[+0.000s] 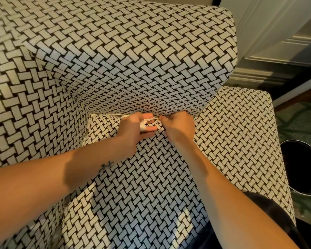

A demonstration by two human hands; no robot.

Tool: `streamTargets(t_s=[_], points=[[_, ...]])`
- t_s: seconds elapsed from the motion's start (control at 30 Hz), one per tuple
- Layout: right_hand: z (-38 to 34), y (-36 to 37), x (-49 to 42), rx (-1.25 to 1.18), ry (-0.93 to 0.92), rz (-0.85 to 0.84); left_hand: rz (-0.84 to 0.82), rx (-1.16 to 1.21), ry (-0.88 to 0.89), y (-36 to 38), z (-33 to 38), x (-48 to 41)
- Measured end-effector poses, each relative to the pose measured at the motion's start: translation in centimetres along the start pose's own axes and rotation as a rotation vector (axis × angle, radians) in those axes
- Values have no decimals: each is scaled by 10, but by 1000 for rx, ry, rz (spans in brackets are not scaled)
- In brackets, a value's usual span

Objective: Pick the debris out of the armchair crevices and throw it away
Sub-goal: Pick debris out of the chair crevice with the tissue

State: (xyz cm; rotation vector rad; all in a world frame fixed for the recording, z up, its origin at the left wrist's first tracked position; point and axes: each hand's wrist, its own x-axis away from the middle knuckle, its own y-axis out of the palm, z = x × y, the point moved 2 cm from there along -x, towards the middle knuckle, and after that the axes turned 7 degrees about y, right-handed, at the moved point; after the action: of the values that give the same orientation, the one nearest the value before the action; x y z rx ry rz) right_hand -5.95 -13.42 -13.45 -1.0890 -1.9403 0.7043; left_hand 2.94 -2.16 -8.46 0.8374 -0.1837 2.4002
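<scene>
A white panelled door (pixel 276 33) stands above wood floor (pixel 305 96) and a green patterned rug (pixel 298 123).

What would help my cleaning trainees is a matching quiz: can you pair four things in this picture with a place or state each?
Things:
1. left hand
2. right hand
3. bin
4. loose scrap

Places or states:
A. at the picture's right edge, beside the armchair
B. fingers curled at the back crevice
C. lodged in that crevice, left of both hands
D. holds white paper scraps

Pairs: 1-D, 2-B, 3-A, 4-C.
</scene>
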Motion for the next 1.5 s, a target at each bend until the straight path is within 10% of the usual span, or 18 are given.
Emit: streamTargets(t_s=[0.5, 1.0, 1.27, 1.5], points=[[-9, -16, 13, 264, -384, -89, 22, -50, 5, 1, 1, 0], [11, -13, 26, 275, -765, 181, -14, -136, 2, 2, 3, -3], [3, -17, 22, 179, -610, -93, -8, -165, -19, 3, 5, -1], [6, -24, 37, -472, -243, -219, -6, -113, -69, 17, 12, 9]])
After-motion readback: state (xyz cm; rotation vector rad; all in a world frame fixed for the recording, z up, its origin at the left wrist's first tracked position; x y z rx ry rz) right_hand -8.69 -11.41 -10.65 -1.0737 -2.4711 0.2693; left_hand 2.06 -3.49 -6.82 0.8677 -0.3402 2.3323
